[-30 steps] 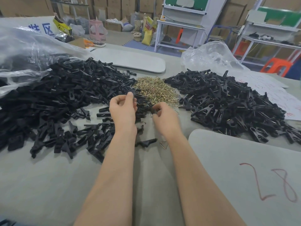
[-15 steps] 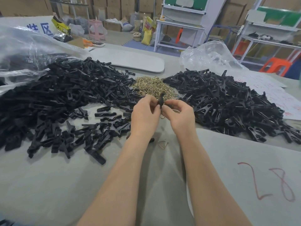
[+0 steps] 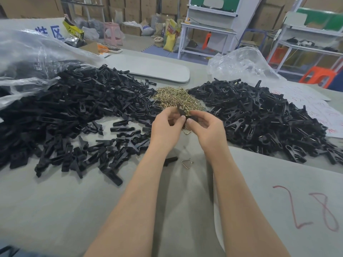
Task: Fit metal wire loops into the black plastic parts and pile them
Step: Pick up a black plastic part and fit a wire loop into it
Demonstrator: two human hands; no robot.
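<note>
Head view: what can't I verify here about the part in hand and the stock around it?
Black plastic part: head view, mostly covered by fingers of the left hand and right hand; whether the wire loop beneath is seated cannot be told.
Left pile: head view, cut by the left edge, partly under the clear plastic bag.
Right pile: head view, cut by the right edge; loops too small to check.

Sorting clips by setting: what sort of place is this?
Likely a factory or warehouse assembly bench: heaps of black plastic parts, a mound of wire loops, stacked cardboard boxes behind.
</note>
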